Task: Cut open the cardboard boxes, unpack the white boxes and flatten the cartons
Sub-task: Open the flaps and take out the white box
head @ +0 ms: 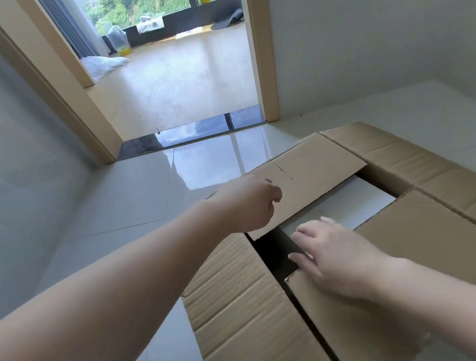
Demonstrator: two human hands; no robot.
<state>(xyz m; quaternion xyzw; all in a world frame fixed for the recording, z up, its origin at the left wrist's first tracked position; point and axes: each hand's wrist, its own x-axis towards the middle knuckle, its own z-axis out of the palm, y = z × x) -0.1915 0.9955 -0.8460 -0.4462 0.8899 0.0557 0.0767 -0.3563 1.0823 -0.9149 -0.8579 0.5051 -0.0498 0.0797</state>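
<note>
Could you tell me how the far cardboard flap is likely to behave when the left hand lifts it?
The flap looks creased, so it probably hinges easily. It seems thin and light, likely bowing slightly in the left hand.

Daylight enters from the far window (155, 2) and is the main source; the scene is evenly bright. Glossy floor tiles (205, 160) near the doorway carry a pale glare streak. Shadows are soft, darkest inside the gap of the carton (273, 252). Wide-angle distortion bends the walls at the left and right edges. Slight overall softness; greenery outside is overexposed.
</note>
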